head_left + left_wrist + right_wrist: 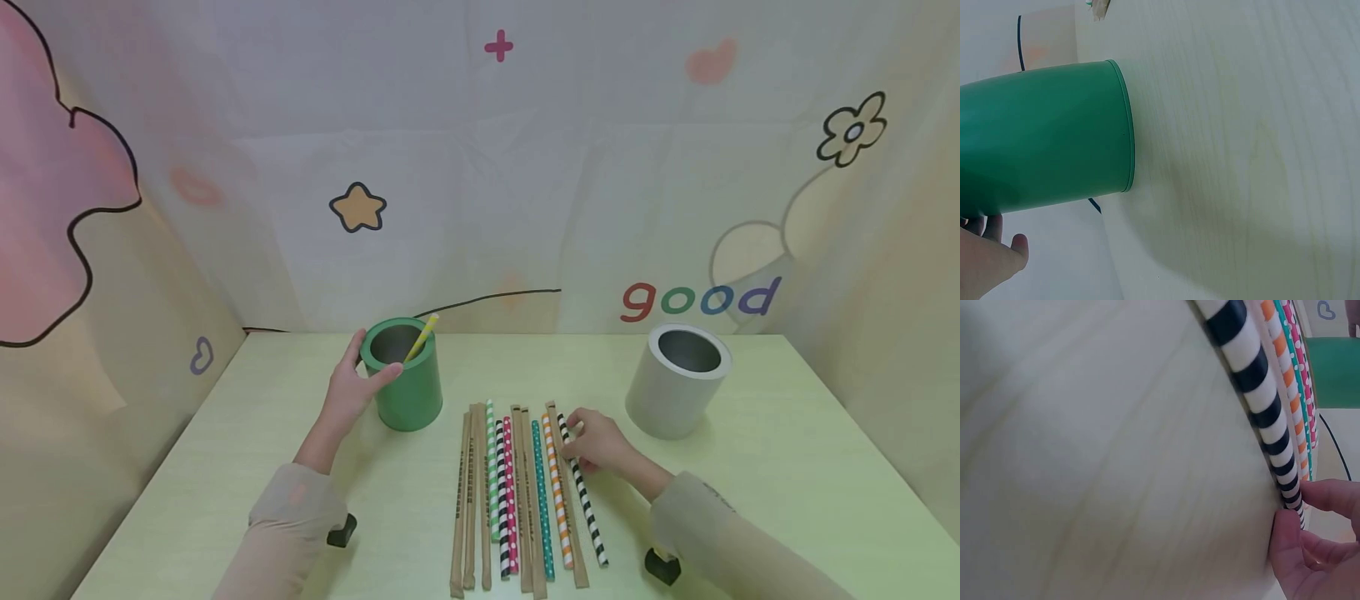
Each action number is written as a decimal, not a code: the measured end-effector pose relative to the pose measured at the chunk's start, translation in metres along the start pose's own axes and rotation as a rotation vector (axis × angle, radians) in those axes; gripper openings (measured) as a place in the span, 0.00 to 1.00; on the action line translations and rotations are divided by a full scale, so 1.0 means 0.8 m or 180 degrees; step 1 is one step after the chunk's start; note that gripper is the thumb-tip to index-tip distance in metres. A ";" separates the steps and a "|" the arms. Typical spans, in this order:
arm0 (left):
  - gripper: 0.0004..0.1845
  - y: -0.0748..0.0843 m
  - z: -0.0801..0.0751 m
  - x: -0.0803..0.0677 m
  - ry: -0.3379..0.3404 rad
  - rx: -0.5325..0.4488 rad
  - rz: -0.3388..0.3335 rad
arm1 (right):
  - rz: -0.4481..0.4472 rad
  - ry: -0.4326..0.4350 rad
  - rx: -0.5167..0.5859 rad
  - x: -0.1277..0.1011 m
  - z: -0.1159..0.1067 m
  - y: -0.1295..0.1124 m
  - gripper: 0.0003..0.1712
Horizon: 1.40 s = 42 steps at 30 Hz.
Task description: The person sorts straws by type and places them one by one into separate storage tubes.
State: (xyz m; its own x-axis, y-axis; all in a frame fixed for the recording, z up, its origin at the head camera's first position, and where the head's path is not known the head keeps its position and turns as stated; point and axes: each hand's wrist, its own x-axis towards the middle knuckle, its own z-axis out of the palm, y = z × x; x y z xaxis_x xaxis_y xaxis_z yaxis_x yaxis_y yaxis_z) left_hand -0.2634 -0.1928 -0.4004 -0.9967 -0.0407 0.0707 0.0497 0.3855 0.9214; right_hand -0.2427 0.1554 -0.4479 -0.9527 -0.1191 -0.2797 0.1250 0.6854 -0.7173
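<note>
My left hand (352,392) is curled round the top of the green cup (408,400), thumb on the near part of the rim and fingers at its left side; I judge that this grip steadies it, as the cup stands upright on the pale wood-grain table (810,467) with nothing else to brace it. A yellow straw (422,337) sits in that cup, leaning right against the rim, close to my thumb, probably because the mouth is far wider than the straw. My right hand (603,446) pinches a black-and-white striped straw (588,508) near its far end, thumb on one side and fingertip on the other, which suits so thin a round thing; the straw lies along the table at the right end of a row. Just to its left is a wrapped straw (575,542), then an orange-striped straw (558,500) and a teal dotted straw (543,500), with more plain and wrapped ones beyond. All run roughly lengthwise away from me, likely so that each can be reached singly by its end. The light grey cup (670,400) stands upright beyond my right hand, apart from the row and touched by neither hand
</note>
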 end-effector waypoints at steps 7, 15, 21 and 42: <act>0.51 0.000 0.000 0.000 0.0002 -0.0006 -0.0017 | 0.0143 -0.0034 -0.0364 -0.002 -0.002 -0.008 0.22; 0.49 0.002 0.001 0.001 0.0003 -0.0022 -0.0029 | 0.0111 -0.0053 -0.0543 -0.006 -0.006 -0.011 0.20; 0.49 0.002 0.001 0.000 -0.0001 -0.0025 -0.0037 | 0.0121 -0.0117 -0.0388 -0.003 -0.013 -0.007 0.20; 0.49 0.001 0.000 0.001 -0.0012 -0.0072 -0.0068 | -0.0742 -0.0098 0.0396 -0.024 -0.095 -0.103 0.25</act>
State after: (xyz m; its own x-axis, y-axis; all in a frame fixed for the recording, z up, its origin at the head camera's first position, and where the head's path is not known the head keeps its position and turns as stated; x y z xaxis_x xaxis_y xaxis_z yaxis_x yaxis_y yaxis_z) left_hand -0.2640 -0.1927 -0.3999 -0.9978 -0.0450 0.0496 0.0299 0.3635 0.9311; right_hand -0.2561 0.1554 -0.3349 -0.9511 -0.2865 -0.1158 -0.0618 0.5435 -0.8371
